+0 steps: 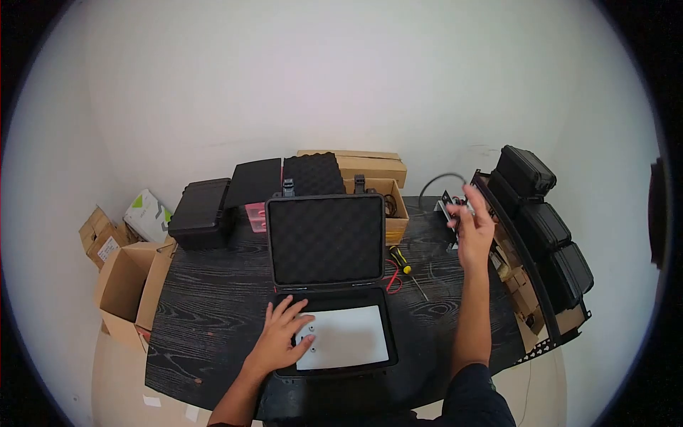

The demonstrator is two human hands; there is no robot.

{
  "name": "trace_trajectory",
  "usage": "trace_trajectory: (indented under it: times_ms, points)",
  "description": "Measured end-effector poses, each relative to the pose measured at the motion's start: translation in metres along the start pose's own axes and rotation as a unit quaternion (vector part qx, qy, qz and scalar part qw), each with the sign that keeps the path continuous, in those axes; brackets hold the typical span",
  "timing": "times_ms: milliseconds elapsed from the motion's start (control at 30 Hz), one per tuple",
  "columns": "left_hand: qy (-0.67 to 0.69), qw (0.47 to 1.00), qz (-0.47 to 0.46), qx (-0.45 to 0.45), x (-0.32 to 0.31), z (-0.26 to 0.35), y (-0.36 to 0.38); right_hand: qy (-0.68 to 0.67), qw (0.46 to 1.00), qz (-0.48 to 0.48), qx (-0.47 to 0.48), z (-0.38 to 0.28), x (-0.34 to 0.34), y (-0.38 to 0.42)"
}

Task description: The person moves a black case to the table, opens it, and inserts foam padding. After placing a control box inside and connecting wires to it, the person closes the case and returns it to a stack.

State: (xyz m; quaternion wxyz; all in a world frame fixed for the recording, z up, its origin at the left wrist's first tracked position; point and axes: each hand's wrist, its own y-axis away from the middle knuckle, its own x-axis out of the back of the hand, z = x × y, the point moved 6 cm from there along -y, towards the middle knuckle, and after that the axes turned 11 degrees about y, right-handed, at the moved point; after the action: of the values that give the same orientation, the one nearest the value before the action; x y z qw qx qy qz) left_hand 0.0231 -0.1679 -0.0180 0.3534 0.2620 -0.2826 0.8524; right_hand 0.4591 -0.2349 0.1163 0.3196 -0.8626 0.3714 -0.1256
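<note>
Case (329,287), black, sits open on our worktop (213,313), foam-lined lid standing up behind the base. White panel (352,338) lies in the base. Our left hand (286,340) is spread over the panel's left end, fingers apart, not clenched on anything, beside two small round fittings. Our right hand (473,226) is raised off to the right, fingers half curled, next to a dark looped cable (439,177); blurred, so we can't tell whether it grips it. Screwdriver (400,260) and red lead (394,277) lie right of the case.
</note>
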Motion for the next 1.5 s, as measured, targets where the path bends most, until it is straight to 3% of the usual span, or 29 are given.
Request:
trace_trajectory:
  times_ms: [200, 400, 500, 733, 767, 867, 900, 1000, 1033, 1133, 1233, 1267, 1333, 1433, 1500]
  points:
    - [0.095, 0.989, -0.082, -0.078, -0.021, 0.034, -0.027, -0.073, 0.994, -0.057, -0.066, -0.007, 0.004, 0.05]
    - [0.189, 0.966, -0.163, -0.073, -0.054, 0.044, -0.07, -0.264, 0.963, -0.034, -0.049, -0.055, -0.015, 0.06]
    - [0.332, 0.929, -0.162, 0.004, -0.08, 0.036, -0.094, -0.365, 0.929, -0.047, -0.034, -0.059, -0.024, 0.056]
    - [0.254, 0.955, -0.153, -0.012, -0.111, 0.021, -0.127, -0.52, 0.839, -0.151, 0.053, -0.074, -0.031, 0.059]
    - [0.252, 0.956, -0.152, -0.005, -0.114, 0.02, -0.131, -0.561, 0.818, -0.124, 0.021, -0.075, -0.029, 0.063]
    - [0.236, 0.958, -0.16, -0.019, -0.118, 0.035, -0.132, -0.593, 0.79, -0.15, 0.05, -0.087, -0.033, 0.061]
    - [0.227, 0.96, -0.163, -0.03, -0.117, 0.039, -0.132, -0.583, 0.8, -0.137, 0.049, -0.087, -0.034, 0.06]
    - [0.282, 0.89, -0.352, -0.067, -0.131, 0.039, -0.123, -0.555, 0.826, -0.1, 0.029, -0.07, -0.034, 0.054]
    - [0.378, 0.884, -0.277, 0.001, -0.117, 0.047, -0.112, -0.525, 0.846, -0.085, 0.027, -0.064, -0.033, 0.051]
    - [0.159, 0.967, -0.199, -0.023, -0.07, 0.041, -0.11, -0.374, 0.926, -0.046, 0.021, -0.058, -0.028, 0.054]
    - [0.235, 0.949, -0.131, 0.164, -0.021, 0.028, -0.102, -0.25, 0.967, 0.052, -0.004, -0.043, -0.01, 0.061]
    - [0.305, 0.938, -0.092, 0.141, -0.015, 0.009, -0.1, -0.208, 0.975, 0.08, -0.004, -0.037, -0.003, 0.063]
    - [0.474, 0.873, -0.045, 0.104, -0.002, 0.002, -0.098, -0.101, 0.983, 0.15, -0.011, -0.036, 0.006, 0.065]
    - [0.74, 0.669, -0.054, -0.046, 0.004, 0.005, -0.095, 0.009, 0.986, 0.167, -0.019, -0.033, 0.018, 0.068]
    - [0.767, 0.639, -0.017, -0.048, 0.003, 0.017, -0.089, 0.072, 0.995, 0.068, 0.015, -0.03, 0.018, 0.071]
